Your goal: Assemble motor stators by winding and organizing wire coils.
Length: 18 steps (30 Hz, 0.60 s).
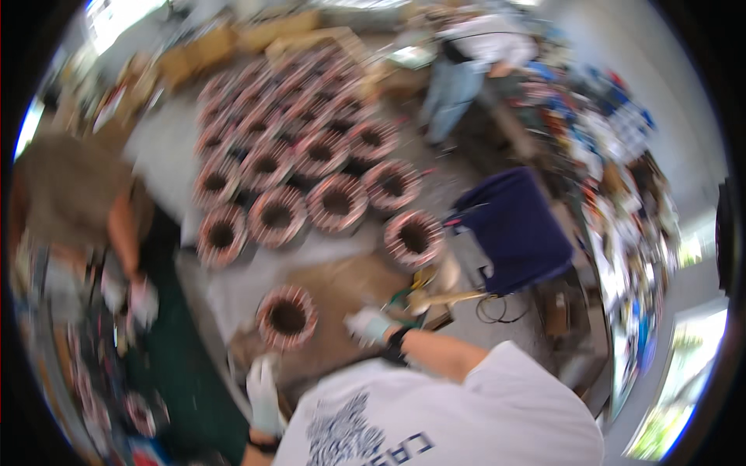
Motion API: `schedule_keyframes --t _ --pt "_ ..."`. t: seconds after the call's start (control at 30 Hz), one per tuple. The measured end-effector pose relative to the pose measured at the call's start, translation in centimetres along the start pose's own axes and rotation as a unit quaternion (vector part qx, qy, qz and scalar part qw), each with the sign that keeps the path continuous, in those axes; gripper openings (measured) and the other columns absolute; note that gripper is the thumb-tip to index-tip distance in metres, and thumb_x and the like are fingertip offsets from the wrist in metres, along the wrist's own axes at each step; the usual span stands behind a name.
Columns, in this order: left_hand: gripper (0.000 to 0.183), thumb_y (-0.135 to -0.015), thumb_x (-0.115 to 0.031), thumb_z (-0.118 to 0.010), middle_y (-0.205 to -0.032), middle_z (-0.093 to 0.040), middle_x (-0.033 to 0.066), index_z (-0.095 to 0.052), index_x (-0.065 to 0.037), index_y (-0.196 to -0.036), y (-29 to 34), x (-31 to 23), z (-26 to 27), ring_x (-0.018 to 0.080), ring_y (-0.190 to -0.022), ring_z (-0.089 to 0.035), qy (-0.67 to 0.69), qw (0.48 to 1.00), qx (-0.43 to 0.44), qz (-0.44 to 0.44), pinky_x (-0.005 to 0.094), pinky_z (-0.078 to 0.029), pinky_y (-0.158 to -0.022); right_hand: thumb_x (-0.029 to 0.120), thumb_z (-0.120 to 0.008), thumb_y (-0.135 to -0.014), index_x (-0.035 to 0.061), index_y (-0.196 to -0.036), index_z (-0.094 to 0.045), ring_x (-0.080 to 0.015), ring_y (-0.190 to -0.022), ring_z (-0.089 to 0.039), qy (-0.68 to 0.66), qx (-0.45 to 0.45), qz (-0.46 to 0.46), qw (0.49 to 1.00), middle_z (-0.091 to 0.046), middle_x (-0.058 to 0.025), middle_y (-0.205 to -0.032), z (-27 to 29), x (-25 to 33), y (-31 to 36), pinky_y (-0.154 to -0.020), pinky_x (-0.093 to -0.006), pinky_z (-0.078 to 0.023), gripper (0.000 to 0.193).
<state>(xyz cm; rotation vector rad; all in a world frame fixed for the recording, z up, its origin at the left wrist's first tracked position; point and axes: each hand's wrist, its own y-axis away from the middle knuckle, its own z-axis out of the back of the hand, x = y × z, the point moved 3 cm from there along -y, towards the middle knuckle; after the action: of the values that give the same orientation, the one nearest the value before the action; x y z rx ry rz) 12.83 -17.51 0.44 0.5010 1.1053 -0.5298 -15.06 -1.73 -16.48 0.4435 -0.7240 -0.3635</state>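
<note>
A ring-shaped motor stator with copper windings (287, 318) sits on a brown sheet (350, 283) in front of me. My left hand (264, 392), in a white glove, is beside the near left edge of the table, just below this stator. Its fingers look extended and apart, with nothing visible in them. My right hand (369, 325), also gloved, rests over the brown sheet to the right of the stator, apart from it. The fingers look spread, though blurred, and I see nothing held. A mallet with a wooden handle (454, 297) lies just beyond my right hand.
Several similar stators (336, 203) stand in rows across the table. One stator (413, 237) is apart, nearer the right. A dark blue chair back (513, 229) stands to the right. One person (78, 194) is at left, another (466, 70) at the far right. Cluttered shelves line the right.
</note>
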Motion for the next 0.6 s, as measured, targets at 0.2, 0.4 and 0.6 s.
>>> schedule_keyframes --t 0.2,0.4,0.6 --pt "0.027 -0.107 -0.019 -0.047 -0.095 -0.07 0.0058 -0.067 -0.002 -0.105 -1.9 -0.3 -0.4 0.0155 -0.088 -0.065 0.009 0.995 0.079 0.057 0.0317 -0.053 -0.079 0.037 -0.05 -0.096 0.007 -0.103 -0.072 -0.04 -0.096 -0.067 -0.091 -0.066 0.016 0.993 -0.073 -0.0169 -0.104 3.7 5.8 4.7 -0.086 -0.0498 -0.051 0.038" --pt "0.025 -0.086 -0.006 -0.067 -0.115 -0.066 0.0174 -0.066 0.0 -0.111 -3.5 -8.9 -3.0 0.0362 -0.117 -0.058 -0.227 0.922 0.123 -0.288 0.0469 -0.042 -0.105 0.037 -0.051 -0.095 0.0078 -0.112 -0.073 -0.0384 -0.102 -0.067 -0.143 -0.05 -0.031 0.988 -0.073 -0.0177 -0.108 4.1 5.9 7.4 -0.093 -0.0468 -0.05 0.04" --pt "0.065 -0.078 -0.023 -0.073 -0.117 -0.062 0.0246 -0.051 0.005 -0.133 -5.7 -5.4 -6.7 0.0425 -0.121 -0.053 -0.424 0.833 0.175 -0.309 0.0586 -0.029 -0.114 0.038 -0.053 -0.093 0.0069 -0.114 -0.072 -0.0361 -0.105 -0.067 -0.199 -0.109 -0.078 0.971 -0.072 -0.0168 -0.112 4.4 5.0 11.0 -0.093 -0.0445 -0.05 0.042"
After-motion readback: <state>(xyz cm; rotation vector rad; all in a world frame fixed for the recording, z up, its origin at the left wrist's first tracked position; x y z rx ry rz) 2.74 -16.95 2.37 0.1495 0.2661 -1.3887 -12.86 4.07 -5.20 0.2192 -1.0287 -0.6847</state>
